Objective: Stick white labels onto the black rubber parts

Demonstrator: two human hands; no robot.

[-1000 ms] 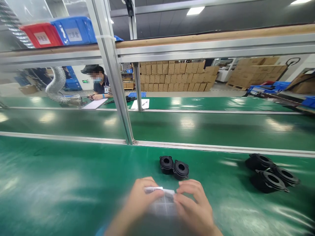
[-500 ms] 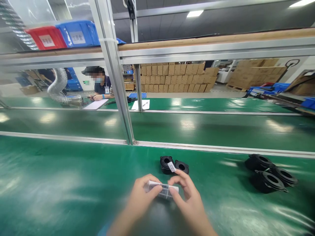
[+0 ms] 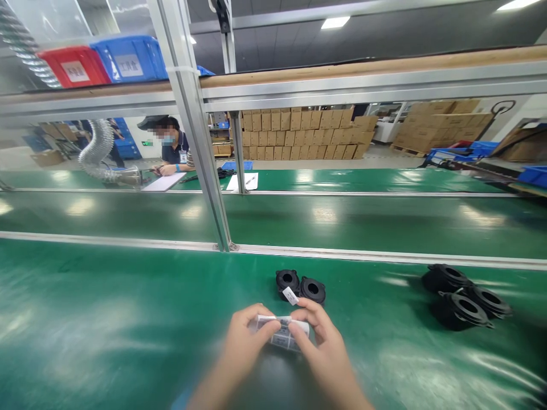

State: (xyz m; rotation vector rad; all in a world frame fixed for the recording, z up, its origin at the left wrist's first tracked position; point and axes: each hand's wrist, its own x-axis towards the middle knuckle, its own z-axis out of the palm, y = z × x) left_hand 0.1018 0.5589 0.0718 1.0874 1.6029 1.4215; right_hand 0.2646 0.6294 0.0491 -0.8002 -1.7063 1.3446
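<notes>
My left hand [image 3: 243, 344] and my right hand [image 3: 327, 350] both hold a white sheet of printed labels [image 3: 280, 333] low over the green table [image 3: 106, 319]. A small white label [image 3: 290, 295] sticks up from a fingertip of my right hand. Just beyond my fingers two small black round parts [image 3: 300, 287] lie side by side on the table.
Three larger black ring parts [image 3: 464, 300] lie at the right. An aluminium post [image 3: 200, 154] rises from the rail ahead. Red and blue bins [image 3: 102, 58] sit on the upper shelf. A seated person [image 3: 171, 151] works at a far table; stacked cartons [image 3: 307, 134] stand behind.
My right hand has peeled one small label off the sheet and raised it on a fingertip. Both hands stay in front of the two small black parts.
</notes>
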